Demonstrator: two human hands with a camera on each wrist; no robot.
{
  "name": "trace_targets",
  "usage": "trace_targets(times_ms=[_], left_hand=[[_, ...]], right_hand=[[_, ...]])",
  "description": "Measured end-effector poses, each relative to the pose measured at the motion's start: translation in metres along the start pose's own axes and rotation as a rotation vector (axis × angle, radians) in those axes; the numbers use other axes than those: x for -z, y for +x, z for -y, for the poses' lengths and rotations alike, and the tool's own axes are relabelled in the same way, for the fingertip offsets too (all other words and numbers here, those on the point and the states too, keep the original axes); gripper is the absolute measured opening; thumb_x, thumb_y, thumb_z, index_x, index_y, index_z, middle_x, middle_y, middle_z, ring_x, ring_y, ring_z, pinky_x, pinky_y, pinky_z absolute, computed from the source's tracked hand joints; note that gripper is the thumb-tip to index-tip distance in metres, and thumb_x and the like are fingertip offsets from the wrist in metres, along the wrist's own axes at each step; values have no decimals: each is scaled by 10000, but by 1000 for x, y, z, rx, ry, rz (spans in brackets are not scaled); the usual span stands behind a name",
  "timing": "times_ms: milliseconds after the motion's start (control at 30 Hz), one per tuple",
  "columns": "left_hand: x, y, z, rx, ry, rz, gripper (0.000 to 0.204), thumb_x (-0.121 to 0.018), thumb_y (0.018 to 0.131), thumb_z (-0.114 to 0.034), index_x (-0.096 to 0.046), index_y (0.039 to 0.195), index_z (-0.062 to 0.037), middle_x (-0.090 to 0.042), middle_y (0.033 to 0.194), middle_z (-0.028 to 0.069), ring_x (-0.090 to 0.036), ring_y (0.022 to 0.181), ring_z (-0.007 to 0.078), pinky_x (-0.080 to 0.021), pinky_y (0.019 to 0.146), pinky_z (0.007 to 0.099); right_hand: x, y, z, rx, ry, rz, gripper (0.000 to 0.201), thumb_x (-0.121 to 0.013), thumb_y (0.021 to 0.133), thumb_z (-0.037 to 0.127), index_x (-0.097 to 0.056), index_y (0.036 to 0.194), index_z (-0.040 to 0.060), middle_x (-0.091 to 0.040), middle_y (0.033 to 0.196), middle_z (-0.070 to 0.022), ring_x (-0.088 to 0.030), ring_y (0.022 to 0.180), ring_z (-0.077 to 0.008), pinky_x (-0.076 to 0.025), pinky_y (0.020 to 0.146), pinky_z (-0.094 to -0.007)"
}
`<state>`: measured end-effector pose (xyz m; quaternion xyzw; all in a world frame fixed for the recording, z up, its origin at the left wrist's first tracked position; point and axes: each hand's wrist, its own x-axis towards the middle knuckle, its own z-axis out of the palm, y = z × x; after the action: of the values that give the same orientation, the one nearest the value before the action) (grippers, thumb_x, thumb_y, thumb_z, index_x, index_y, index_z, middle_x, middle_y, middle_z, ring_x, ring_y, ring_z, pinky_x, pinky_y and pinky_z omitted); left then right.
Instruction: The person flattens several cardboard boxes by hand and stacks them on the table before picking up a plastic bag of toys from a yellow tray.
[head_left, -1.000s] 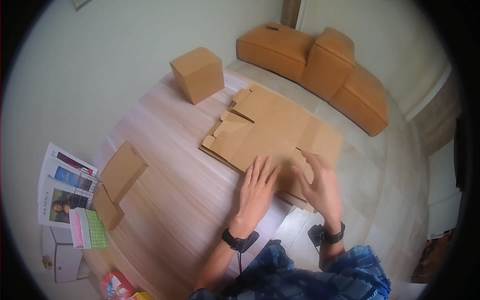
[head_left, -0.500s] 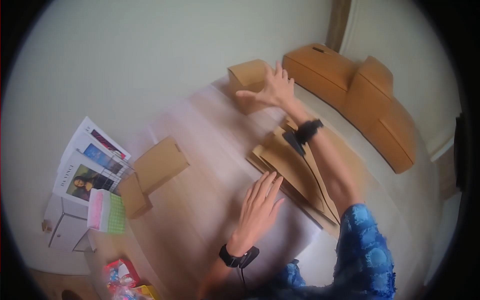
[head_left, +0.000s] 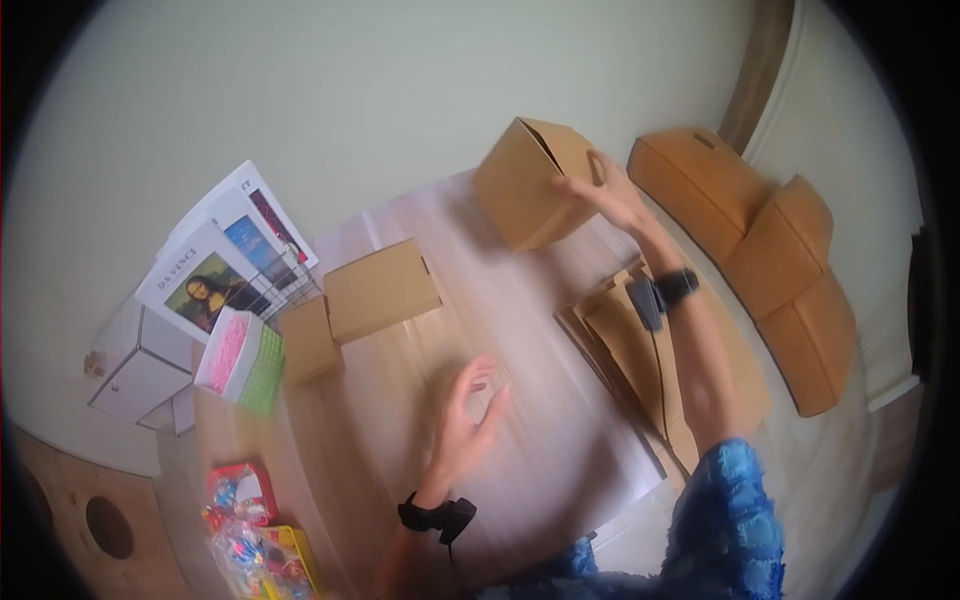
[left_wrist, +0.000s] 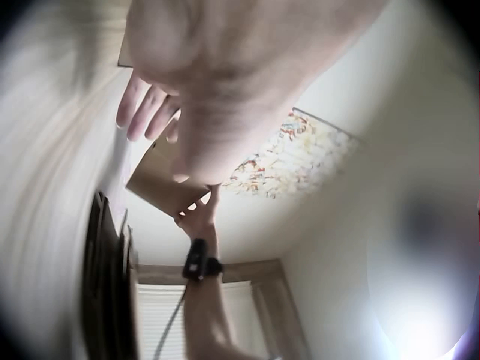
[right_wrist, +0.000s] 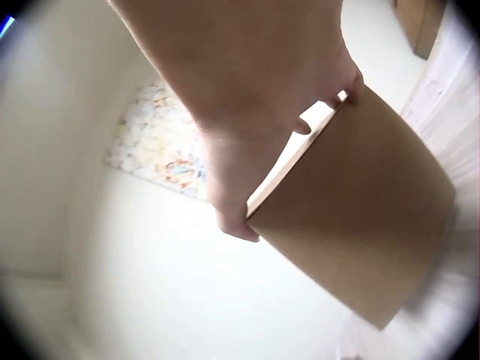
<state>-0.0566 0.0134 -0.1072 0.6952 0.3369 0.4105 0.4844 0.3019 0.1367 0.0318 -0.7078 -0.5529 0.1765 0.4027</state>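
The right hand point(head_left: 615, 198) grips a cube-shaped cardboard box point(head_left: 530, 195) by its near upper edges, and the box is tilted. In the right wrist view the thumb and fingers of the right hand point(right_wrist: 262, 142) span one side of the box point(right_wrist: 360, 210). Over the tabletop, the left hand point(head_left: 465, 425) hangs with slightly bent fingers and holds nothing; the left wrist view shows the same hand point(left_wrist: 217, 82) close up. Flattened cardboard pieces point(head_left: 715, 350) lie in a stack below the right forearm.
An L-shaped pair of cardboard boxes point(head_left: 380, 290) lies left on the table point(head_left: 540, 420), beside a wire rack with art books point(head_left: 205, 280). A green-checked basket point(head_left: 245, 365) and red and yellow trays point(head_left: 290, 550) stand nearer. Brown seats point(head_left: 770, 240) are at right.
The right hand has moved from the flat cardboard to the cube-shaped box and taken hold of it; the box now tilts. The left hand has come off the cardboard. The head view has turned left.
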Motion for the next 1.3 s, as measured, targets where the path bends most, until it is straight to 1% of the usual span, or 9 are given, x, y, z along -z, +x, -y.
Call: trace_targets(times_ms=[67,133,300,367,567,767,967,1167,1300], left_hand=[[3,-1,-1,121,-240,-103,574,-694,1035,-163,-464,1537,-7,-589,1443,138,-545,1349,224,-441,1136,409],[16,-9,-23,152,-422,-167,554,-666,1059,-210,-462,1523,13,-587,1449,104,-524,1348,192,-431,1124,385],[62,-54,-46,109,-676,-243,416,-635,1069,-210,-576,1410,20,-640,1363,72,-580,1263,167,-439,1076,332],[75,-84,-56,234,-760,-319,341,-660,1048,-189,-639,1323,12,-680,1269,66,-636,1170,190,-463,1048,328],[101,-146,-61,188,-439,-290,413,-729,993,-203,-619,1338,-3,-678,1247,79,-650,1135,211,-517,985,351],[122,-173,-42,214,-200,-610,602,-858,891,-345,-601,1310,3,-675,1182,88,-657,1081,216,-534,945,360],[174,-192,-42,170,62,-319,739,-970,702,-415,-665,1231,1,-677,1228,127,-668,1100,272,-539,946,394],[179,-199,-62,155,313,-256,672,-1011,566,-332,-761,1104,-16,-726,1136,132,-690,1023,347,-539,938,433],[184,-202,-77,-161,890,-448,468,-996,609,-314,-709,855,-38,-684,879,94,-672,852,322,-538,868,426]], right_hand=[[-12,-47,23,187,247,79,1242,-849,748,603,-302,1589,-129,-481,1549,-315,-507,1435,-356,-387,1202,-429],[-18,-120,74,184,456,276,1208,-896,767,517,-284,1621,-79,-455,1562,-294,-455,1470,-356,-352,1228,-450],[-46,-233,88,443,157,393,1296,-942,735,425,-154,1698,65,-238,1664,-260,-243,1560,-406,-296,1245,-512],[-66,-261,87,368,268,517,1348,-951,716,424,-101,1706,84,-209,1678,-248,-225,1560,-414,-294,1242,-516],[-85,-298,100,293,323,597,1416,-979,650,446,-106,1707,92,-237,1687,-213,-269,1547,-375,-309,1197,-499],[-90,-308,89,137,600,514,1262,-818,722,636,-229,1691,82,-327,1674,-178,-329,1528,-339,-251,1227,-432],[-41,-289,95,116,503,691,1090,-855,632,480,-489,1576,76,-380,1670,-169,-368,1518,-312,-253,1230,-416],[-25,-276,89,221,391,798,1103,-876,606,456,-493,1564,65,-412,1649,-194,-408,1512,-347,-266,1245,-430],[-4,-274,69,164,279,856,1101,-903,593,401,-495,1564,82,-410,1649,-199,-386,1533,-361,-251,1264,-449]])
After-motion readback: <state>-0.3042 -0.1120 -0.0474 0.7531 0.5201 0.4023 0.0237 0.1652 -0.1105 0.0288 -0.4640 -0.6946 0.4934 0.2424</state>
